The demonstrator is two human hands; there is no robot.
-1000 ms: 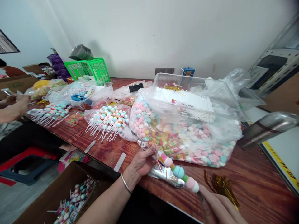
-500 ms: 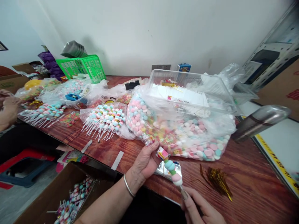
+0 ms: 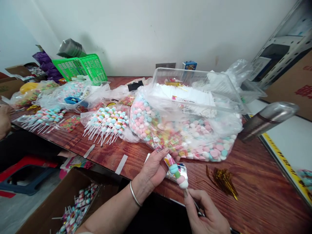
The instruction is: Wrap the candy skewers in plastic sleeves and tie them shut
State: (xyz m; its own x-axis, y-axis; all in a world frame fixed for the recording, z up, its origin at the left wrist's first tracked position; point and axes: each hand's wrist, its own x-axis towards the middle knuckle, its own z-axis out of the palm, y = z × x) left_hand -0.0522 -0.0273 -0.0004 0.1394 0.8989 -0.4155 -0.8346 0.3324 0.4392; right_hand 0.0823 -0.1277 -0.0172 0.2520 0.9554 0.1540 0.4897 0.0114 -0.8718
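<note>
Between thumb and fingers my left hand (image 3: pixel 153 170) pinches a small clear printed wrapper (image 3: pixel 168 160). A marshmallow skewer (image 3: pixel 180 179) with blue, green, pink and white pieces points into it; the blue end is at the wrapper's mouth. My right hand (image 3: pixel 206 211) is closed on the skewer's stick just below the white piece. Beneath the skewer lies a shiny stack of wrappers (image 3: pixel 182 169), partly hidden. Gold twist ties (image 3: pixel 224 182) lie loose on the table to the right of the skewer.
A large bag of marshmallows (image 3: pixel 146 120) bears a clear bin (image 3: pixel 198 73) of white sticks. Finished skewers (image 3: pixel 109 120) are piled left of it. A steel flask (image 3: pixel 268 120) leans at right. A cardboard box (image 3: pixel 44 208) holds wrapped skewers below. Another person's hand (image 3: pixel 4 122) shows far left.
The skewer's tip has moved up and left, further into the wrapper, with my right hand following. The view has shifted slightly. The other person's hand has moved left.
</note>
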